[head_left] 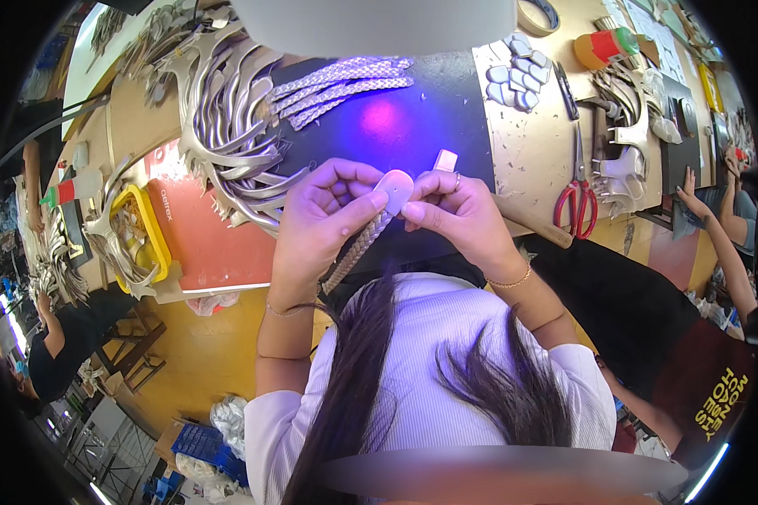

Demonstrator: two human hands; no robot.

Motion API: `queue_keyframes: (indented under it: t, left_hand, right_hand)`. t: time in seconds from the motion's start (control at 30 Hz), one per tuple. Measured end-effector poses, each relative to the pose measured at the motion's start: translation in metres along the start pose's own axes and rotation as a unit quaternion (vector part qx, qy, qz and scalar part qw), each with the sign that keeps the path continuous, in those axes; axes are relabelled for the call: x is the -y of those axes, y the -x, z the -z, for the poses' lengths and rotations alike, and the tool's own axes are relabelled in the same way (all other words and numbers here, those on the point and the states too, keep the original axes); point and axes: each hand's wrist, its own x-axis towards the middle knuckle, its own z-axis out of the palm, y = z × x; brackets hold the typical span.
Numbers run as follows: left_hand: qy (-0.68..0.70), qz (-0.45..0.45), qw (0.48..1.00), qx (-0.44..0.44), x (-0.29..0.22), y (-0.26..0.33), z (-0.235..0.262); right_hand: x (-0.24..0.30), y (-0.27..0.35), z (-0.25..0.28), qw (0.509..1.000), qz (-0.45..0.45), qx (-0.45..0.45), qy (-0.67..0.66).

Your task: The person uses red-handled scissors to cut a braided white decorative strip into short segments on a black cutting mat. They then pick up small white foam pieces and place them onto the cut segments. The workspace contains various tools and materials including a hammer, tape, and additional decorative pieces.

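Hidden, cropped and blurred parts at the tabletop (522,151)

The braided strap (358,248) disappears behind the left hand (316,223) and its lower end sinks behind the hair; the pale oval piece (396,192) is partly covered by fingertips (414,210) of the right hand (459,215). Grey blurs mask the top and bottom edges.

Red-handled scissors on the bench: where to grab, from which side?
Probably take the scissors by the red handle loops, the end nearest the person, coming from above on the right hand side. They lie flat on the bench, blades pointing away, and the handles are the bulkiest part.
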Motion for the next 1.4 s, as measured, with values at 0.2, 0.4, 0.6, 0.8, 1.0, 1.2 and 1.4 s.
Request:
queue_keyframes:
  t: [0.2,0.4,0.6,0.8,1.0,1.2,1.4]
  left_hand:
    - [0.002,-0.029,0.999,-0.029,-0.001,0.003,-0.006]
    - [0.047,-0.041,0.998,-0.009,-0.006,0.008,-0.005]
    - [0.046,-0.043,0.998,0.007,-0.007,0.008,-0.003]
    - [0.056,-0.037,0.998,0.021,-0.008,0.009,-0.001]
    - [0.060,-0.024,0.997,0.033,-0.009,0.010,0.000]
    - [0.050,-0.033,0.997,0.052,-0.012,0.012,-0.004]
    - [0.011,-0.085,0.994,0.069,-0.012,0.021,-0.013]
  right_hand:
    - [0.003,0.001,-0.005,1.000,-0.005,0.014,-0.023]
    - [0.006,0.004,-0.007,0.999,0.007,0.019,-0.041]
    - [0.003,0.003,-0.008,0.997,0.035,0.026,-0.062]
    - [0.001,0.003,-0.007,0.997,0.058,0.029,-0.044]
    - [0.001,0.002,-0.007,0.996,0.078,0.036,-0.033]
    - [-0.001,0.001,-0.005,0.995,0.091,0.039,-0.018]
    - [0.002,0.005,-0.004,0.993,0.092,0.051,-0.050]
